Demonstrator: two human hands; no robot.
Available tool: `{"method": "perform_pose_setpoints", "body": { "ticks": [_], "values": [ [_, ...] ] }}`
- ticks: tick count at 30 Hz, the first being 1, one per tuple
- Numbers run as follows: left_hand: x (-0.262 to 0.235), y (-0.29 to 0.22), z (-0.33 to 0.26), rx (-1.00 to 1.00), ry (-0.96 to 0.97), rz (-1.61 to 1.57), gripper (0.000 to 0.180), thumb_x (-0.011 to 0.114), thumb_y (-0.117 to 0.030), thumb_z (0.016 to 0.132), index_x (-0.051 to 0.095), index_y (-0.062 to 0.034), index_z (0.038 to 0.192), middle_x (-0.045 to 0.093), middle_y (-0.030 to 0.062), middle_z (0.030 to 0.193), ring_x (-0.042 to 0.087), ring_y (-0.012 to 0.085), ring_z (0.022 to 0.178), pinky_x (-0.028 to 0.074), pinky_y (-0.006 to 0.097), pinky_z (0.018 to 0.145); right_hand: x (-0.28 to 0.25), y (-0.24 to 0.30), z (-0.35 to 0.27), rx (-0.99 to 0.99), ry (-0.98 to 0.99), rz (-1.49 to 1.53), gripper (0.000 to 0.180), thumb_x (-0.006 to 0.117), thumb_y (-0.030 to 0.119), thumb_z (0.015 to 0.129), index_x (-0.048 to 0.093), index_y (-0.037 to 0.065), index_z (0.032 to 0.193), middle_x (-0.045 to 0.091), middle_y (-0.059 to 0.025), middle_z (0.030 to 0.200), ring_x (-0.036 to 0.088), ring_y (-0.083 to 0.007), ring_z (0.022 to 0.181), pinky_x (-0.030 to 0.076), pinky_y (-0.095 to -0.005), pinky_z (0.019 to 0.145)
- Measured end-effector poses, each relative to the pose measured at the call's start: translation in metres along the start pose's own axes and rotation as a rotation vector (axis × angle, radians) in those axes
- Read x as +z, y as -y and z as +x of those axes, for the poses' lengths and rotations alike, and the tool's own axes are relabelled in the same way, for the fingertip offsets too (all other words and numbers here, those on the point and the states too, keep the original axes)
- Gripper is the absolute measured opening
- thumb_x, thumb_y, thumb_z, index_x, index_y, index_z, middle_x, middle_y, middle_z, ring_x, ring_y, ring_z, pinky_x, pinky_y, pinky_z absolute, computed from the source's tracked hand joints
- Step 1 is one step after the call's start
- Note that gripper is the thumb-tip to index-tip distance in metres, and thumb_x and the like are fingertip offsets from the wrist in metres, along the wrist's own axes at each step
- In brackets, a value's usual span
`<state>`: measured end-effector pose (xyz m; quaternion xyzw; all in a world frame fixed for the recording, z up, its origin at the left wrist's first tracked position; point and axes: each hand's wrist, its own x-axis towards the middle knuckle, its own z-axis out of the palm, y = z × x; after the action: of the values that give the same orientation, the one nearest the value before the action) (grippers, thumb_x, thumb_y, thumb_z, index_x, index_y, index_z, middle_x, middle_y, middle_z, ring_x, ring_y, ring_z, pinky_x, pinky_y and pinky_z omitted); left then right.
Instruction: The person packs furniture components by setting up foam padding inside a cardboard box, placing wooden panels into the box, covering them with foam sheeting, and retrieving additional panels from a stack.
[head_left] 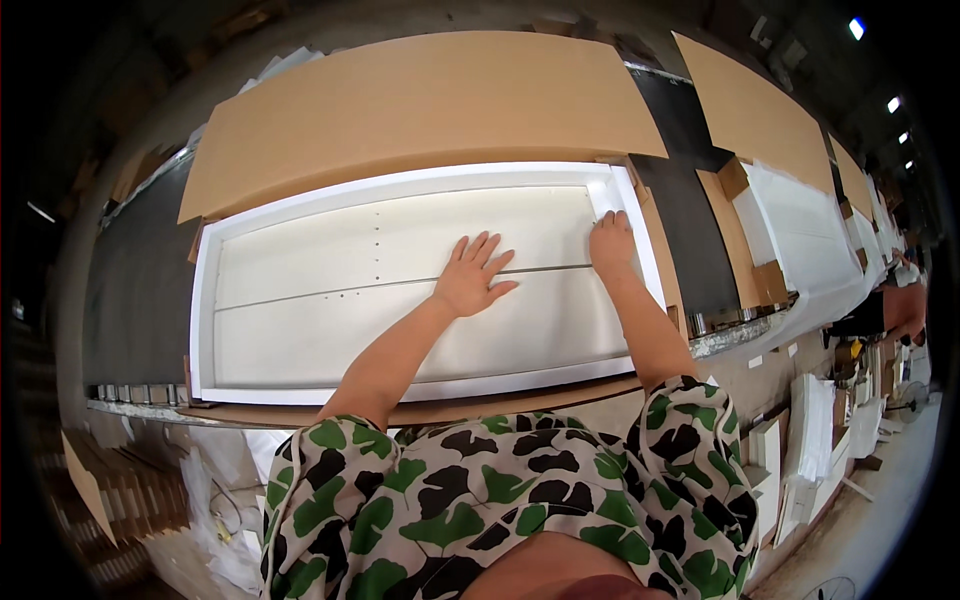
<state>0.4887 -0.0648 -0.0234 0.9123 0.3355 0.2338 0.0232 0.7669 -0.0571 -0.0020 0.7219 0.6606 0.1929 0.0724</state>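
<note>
A long cardboard box lies open before me, and in it sit white panels (300, 345) edged by a raised white frame (204, 300). A dark seam runs lengthwise between the panels, and several small holes dot the left part. My left hand (474, 277) rests flat across the seam near the middle, fingers spread, holding nothing. At the right end, close to the frame's inner side, my right hand (612, 243) has its fingers curled and pressed together. Whatever lies under those fingertips is hidden.
The box's wide cardboard flap (420, 100) stands folded out along the far side. Beneath is a dark conveyor belt (130, 290) with rollers at its near edge. Another open box with a white-wrapped item (805, 220) is farther right. A person (900, 310) is beyond it.
</note>
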Motion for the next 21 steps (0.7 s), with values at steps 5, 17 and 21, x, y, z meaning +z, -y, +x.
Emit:
{"method": "perform_pose_setpoints", "body": {
  "ticks": [5, 17, 21],
  "values": [
    [0.000, 0.003, 0.003, 0.004, -0.033, -0.018, 0.047, 0.050, -0.044, 0.083, 0.049, -0.0153, 0.121, 0.039, 0.0147, 0.130, 0.033, 0.0303, 0.123, 0.022, 0.046, 0.102, 0.041, -0.012, -0.002, -0.028, -0.005, 0.069, 0.028, 0.047, 0.012, 0.078, 0.059, -0.001, 0.101, 0.053, -0.0132, 0.108, 0.038, -0.0316, 0.112, 0.035, -0.0378, 0.088],
    [0.014, 0.006, -0.008, -0.028, -0.104, -0.109, 0.048, 0.050, -0.044, 0.082, 0.053, -0.0085, 0.114, 0.043, 0.0148, 0.127, 0.034, 0.0286, 0.122, 0.022, 0.046, 0.102, 0.009, 0.044, -0.070, -0.220, -0.018, 0.517, 0.058, 0.057, 0.033, 0.077, 0.045, -0.009, 0.115, 0.040, -0.0293, 0.123, 0.034, -0.0452, 0.115, 0.029, -0.0489, 0.097],
    [0.019, 0.012, -0.007, -0.066, -0.111, -0.124, 0.050, 0.053, -0.045, 0.080, 0.055, -0.0074, 0.113, 0.044, 0.0148, 0.126, 0.037, 0.0286, 0.120, 0.027, 0.043, 0.100, -0.038, 0.035, -0.067, -0.305, 0.309, 0.548, 0.051, 0.057, 0.029, 0.079, 0.048, -0.008, 0.113, 0.044, -0.0269, 0.121, 0.038, -0.0414, 0.114, 0.030, -0.0461, 0.097]
  ]
}}
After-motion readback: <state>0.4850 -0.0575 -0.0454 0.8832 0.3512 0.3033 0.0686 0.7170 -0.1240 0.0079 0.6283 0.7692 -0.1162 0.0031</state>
